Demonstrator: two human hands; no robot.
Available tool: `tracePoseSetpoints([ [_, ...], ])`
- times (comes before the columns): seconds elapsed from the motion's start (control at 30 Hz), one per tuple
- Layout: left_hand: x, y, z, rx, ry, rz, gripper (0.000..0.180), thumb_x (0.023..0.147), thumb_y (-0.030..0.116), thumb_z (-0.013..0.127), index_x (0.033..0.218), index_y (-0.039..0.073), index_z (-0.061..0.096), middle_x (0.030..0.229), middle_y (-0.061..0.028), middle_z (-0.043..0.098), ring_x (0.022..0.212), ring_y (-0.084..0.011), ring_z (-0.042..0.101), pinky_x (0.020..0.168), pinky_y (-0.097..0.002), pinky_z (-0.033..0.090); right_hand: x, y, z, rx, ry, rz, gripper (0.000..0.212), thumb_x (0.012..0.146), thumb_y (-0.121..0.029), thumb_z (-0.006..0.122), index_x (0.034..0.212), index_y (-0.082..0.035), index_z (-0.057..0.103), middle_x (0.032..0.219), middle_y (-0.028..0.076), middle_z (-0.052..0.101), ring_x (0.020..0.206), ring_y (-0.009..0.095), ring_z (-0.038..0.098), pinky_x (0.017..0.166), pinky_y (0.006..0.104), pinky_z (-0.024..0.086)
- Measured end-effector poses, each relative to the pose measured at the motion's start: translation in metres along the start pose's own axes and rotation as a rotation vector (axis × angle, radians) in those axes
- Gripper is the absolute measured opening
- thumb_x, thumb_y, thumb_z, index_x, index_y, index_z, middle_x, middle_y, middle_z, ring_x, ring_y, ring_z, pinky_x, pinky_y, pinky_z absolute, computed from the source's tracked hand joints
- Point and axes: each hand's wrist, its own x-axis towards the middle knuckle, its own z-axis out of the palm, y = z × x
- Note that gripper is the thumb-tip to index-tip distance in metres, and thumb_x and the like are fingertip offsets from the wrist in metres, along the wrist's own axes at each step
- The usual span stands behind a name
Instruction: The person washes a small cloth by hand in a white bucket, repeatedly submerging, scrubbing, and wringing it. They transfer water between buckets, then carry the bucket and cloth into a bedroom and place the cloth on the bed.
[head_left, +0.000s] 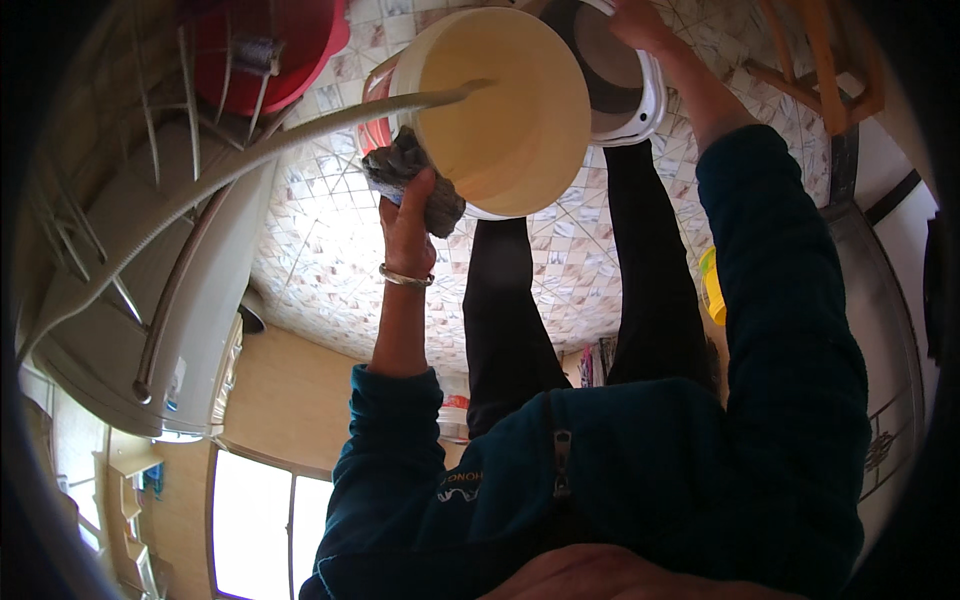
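In my left hand (407, 225) is a wadded dark grey cloth (400, 170), its fingers wrapped round it beside the rim of a big pale bucket (575, 90). A ribbed grey hose (300, 135) runs from the lower left and ends over the bucket's mouth. What looks like cloudy liquid fills part of the bucket, though its level is hard to make out. To the right, my right hand (640, 25) is closed at the far rim of a second white container (648, 105) with a dark grey inside. The top edge of the picture cuts off part of that hand.
A red basin (325, 45) and a wire rack (190, 100) stand at the upper left, above a white appliance (200, 290). A wooden stool or chair (820, 90) is at the upper right. Near my leg sits a yellow container (711, 285) on the tiled floor (320, 260).
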Motion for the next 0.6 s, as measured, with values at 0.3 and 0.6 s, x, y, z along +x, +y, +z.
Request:
tracePoseSetpoints([
  [0.3, -0.001, -0.003, 0.067, 0.127, -0.015, -0.038, 0.039, 0.079, 0.008, 0.068, 0.115, 0.002, 0.053, 0.102, -0.0049, 0.062, 0.090, -0.0144, 0.060, 0.078, -0.0284, 0.049, -0.004, 0.025, 0.038, -0.172, 0.104, -0.088, 0.030, 0.068, -0.014, 0.056, 0.095, -0.003, 0.062, 0.093, 0.021, 0.064, 0.091, 0.037, 0.060, 0.078, 0.0422, 0.049],
  [0.6, -0.017, -0.015, 0.137, 0.354, 0.079, -0.077, 0.041, 0.079, 0.005, 0.067, 0.117, 0.002, 0.051, 0.104, -0.0062, 0.061, 0.089, -0.0151, 0.060, 0.077, -0.0289, 0.050, -0.025, 0.036, -0.004, -0.111, 0.113, -0.098, 0.033, 0.073, -0.017, 0.058, 0.102, -0.001, 0.062, 0.096, 0.022, 0.064, 0.090, 0.034, 0.062, 0.079, 0.0409, 0.049],
])
